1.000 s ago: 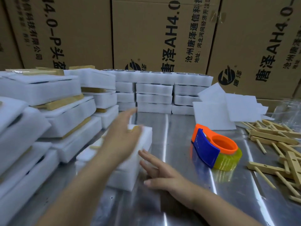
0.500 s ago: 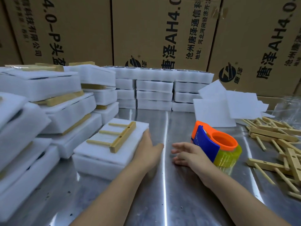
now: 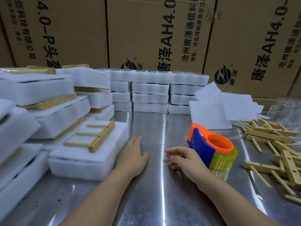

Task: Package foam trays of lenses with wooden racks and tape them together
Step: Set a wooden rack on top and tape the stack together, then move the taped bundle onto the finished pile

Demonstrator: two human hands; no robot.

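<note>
Cardboard cartons (image 3: 156, 38) wall the back of a steel table (image 3: 149, 201). Seen from the head camera, the left hand (image 3: 132, 159) has come off the stacked foam trays (image 3: 84, 162) and lies flat and released on the table just beside them. The wooden rack (image 3: 101, 139) sits on top, untaped. The right hand (image 3: 185, 159), fingers loose and holding nothing, has moved up against the tape dispenser (image 3: 211, 147), so taping looks to be next.

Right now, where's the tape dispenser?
In the head view, the tape dispenser sits on the metal table right of centre, beside the right hand, left of the loose wooden racks.
</note>
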